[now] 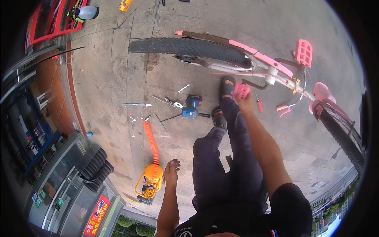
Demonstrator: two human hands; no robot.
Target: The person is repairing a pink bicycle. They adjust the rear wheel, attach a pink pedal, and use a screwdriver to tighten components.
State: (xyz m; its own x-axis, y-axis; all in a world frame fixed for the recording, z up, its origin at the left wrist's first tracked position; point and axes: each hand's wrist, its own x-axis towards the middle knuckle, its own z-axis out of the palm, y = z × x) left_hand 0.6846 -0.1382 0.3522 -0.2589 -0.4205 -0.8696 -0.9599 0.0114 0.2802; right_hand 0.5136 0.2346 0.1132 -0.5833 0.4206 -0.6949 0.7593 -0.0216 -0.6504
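A pink and silver bicycle lies on the pavement, its black knobby tyre (189, 46) ahead of me. My right hand (245, 103) reaches forward and grips the near pink pedal (241, 91), which joins a dark crank arm (254, 84). The far pink pedal (304, 53) sticks out on the other side of the frame. My left hand (172, 167) hangs at my left side with its fingers loosely bent and nothing in them. It is nearest to a yellow air compressor (153, 175) with a coiled orange hose (151, 138).
Blue cordless power tools (191, 112), a wrench (184, 88) and a metal rod (137, 104) lie before my feet. A red-handled screwdriver (259, 104) lies right of my right hand. Black tyres (94, 170) lean by a shopfront at left; a red rack (51, 21) stands far left.
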